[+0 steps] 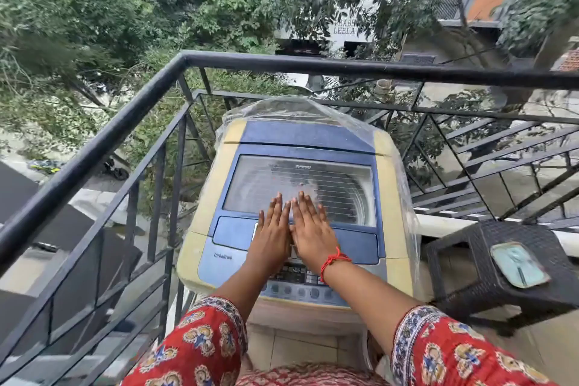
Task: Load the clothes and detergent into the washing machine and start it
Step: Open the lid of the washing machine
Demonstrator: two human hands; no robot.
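Note:
A blue and cream top-loading washing machine point(219, 197) stands on a balcony, its clear-windowed lid point(338, 178) closed. My left hand point(272, 233) and my right hand point(310, 229) lie flat side by side on the lid's front edge, fingers straight, holding nothing. A red thread circles my right wrist. The control panel point(297, 287) with round buttons sits just below my wrists. A clear plastic cover point(291, 110) is pushed back over the machine's rear. No clothes or detergent are visible.
A black metal railing point(131, 122) encloses the balcony on the left and far side. A dark wicker stool point(488, 263) stands to the right with a pale blue rectangular object point(520, 263) on it. Metal stairs point(501, 166) run beyond the railing at right.

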